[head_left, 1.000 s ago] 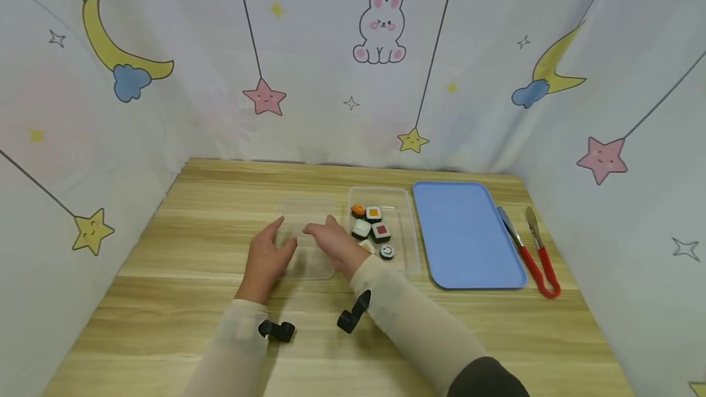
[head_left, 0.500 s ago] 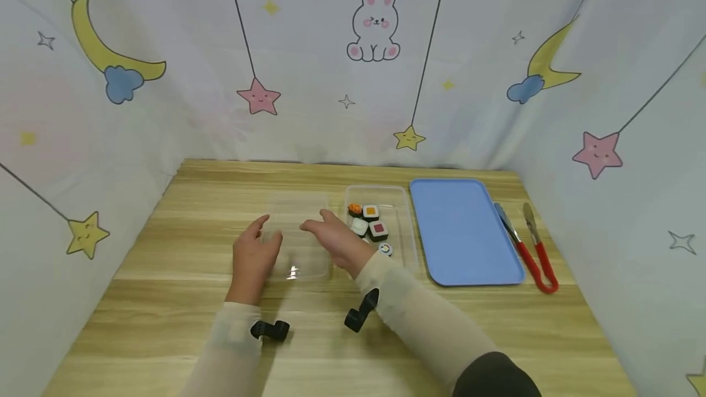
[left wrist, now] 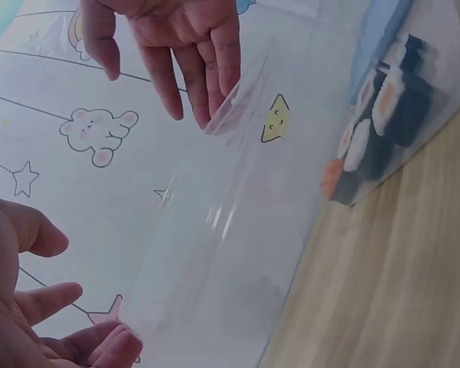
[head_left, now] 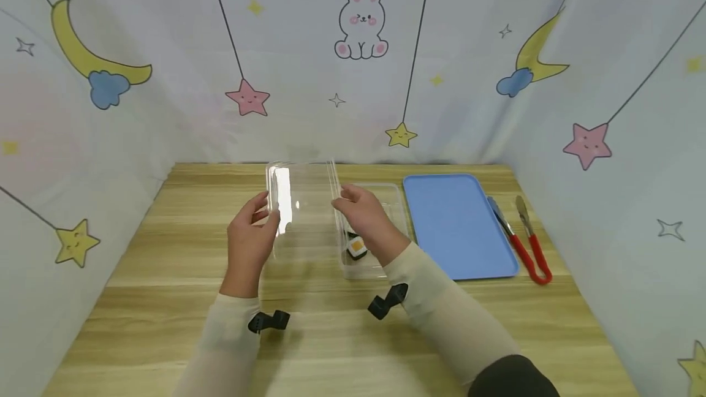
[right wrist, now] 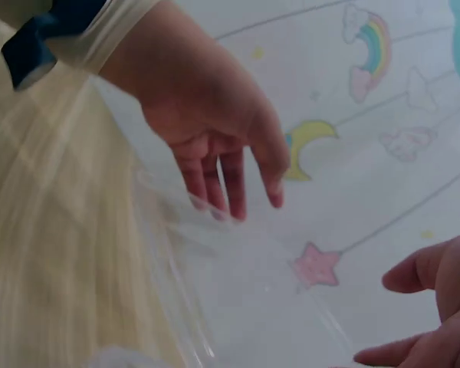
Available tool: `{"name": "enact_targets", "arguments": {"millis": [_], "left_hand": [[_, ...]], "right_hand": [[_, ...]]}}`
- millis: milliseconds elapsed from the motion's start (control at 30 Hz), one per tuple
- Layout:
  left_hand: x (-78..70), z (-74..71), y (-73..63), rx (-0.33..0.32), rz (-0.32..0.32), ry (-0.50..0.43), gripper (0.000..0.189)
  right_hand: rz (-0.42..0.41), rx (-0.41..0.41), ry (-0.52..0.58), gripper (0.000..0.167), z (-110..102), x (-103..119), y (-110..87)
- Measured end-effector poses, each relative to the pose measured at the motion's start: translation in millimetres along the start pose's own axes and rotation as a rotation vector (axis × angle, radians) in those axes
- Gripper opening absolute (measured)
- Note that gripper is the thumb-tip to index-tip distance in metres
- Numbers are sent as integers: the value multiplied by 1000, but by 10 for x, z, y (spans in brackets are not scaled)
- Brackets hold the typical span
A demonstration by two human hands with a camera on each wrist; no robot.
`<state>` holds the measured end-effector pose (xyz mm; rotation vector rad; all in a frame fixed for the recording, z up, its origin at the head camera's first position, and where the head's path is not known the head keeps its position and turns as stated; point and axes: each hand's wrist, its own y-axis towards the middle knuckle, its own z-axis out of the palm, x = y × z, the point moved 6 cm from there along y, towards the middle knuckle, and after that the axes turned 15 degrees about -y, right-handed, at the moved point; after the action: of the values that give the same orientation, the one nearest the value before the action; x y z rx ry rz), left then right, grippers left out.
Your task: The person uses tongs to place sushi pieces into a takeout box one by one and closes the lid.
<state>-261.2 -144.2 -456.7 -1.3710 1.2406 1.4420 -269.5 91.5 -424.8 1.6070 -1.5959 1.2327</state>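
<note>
A clear plastic lid (head_left: 309, 213) is raised off the table and tilted up, held between both hands. My left hand (head_left: 250, 247) holds its left edge, thumb in front. My right hand (head_left: 371, 218) holds the opposite edge, fingers reaching past the rim. Behind and below the right hand sits a clear plastic container (head_left: 401, 216) with sushi pieces in it. A white sushi roll with a yellow centre (head_left: 357, 247) shows at its near end; the right hand covers most others. Several dark-wrapped sushi pieces (left wrist: 383, 119) appear through clear plastic in the left wrist view.
A blue tray (head_left: 460, 225) lies right of the container. Beyond it are tongs (head_left: 542, 259) with red handles, their tips pointing away. A patterned white curtain (head_left: 314, 127) closes off the back and sides of the wooden table (head_left: 165, 299).
The hands have closed in on the lid's two sides and raised it from the table, tilting it upright. The right hand now hides most of the sushi. The head view has shifted slightly.
</note>
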Motion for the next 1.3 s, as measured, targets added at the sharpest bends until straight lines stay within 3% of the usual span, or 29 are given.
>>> {"name": "enact_targets", "arguments": {"millis": [167,300,733,1300], "left_hand": [[-146,108,85,30,-35,-31,51],[-230,222,114,49,-34,-74,53],[-517,527,78,116,58,-184,63],[-686,707,-21,196,166,-243,61]], "right_hand": [[-30,-109,-51,52,-239,16,-53],[-32,-164,-84,53,-375,25,-95],[-162,-288,-58,56,-680,104,-234],[-203,-332,-14,57,-855,58,-294]]}}
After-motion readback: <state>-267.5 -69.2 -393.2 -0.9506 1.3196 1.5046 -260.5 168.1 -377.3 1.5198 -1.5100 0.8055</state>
